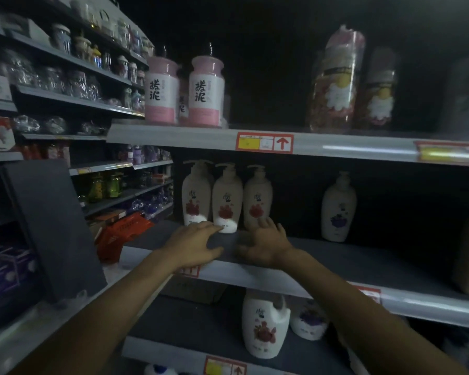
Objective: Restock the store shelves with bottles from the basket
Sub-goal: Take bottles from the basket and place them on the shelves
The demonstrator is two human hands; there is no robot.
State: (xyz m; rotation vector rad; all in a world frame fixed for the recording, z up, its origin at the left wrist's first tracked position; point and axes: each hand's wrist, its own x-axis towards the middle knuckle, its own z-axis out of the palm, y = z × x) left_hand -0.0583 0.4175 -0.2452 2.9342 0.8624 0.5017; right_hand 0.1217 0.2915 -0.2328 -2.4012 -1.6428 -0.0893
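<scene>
1. Well to the left of both hands, a red basket (123,231) sits low beside the shelving. The light is too dim to tell what it holds.
2. The left hand (193,244) reaches over the front edge of the middle shelf (390,263), palm down, fingers spread and holding nothing. Its fingertips (215,228) lie at the foot of the middle pump bottle; I cannot tell whether they touch it.
3. Just beyond the hands, three cream pump bottles with red flower labels stand upright in a close row: the left bottle (197,194), the middle pump bottle (227,198) and the right bottle (257,197).
4. The right hand (266,246) hovers just beside the left one, apart from it, fingers loosely splayed and gripping nothing. Its fingers rise in front of the base of the right bottle.
5. Well to the right of the right hand, a single pump bottle with a purple flower label (339,209) stands alone on the same shelf.
6. Above the hands, two pink-and-white jars (206,90) stand on the upper shelf.
7. Below the hands, a white jug with a red flower label (266,324) stands on the lower shelf.
</scene>
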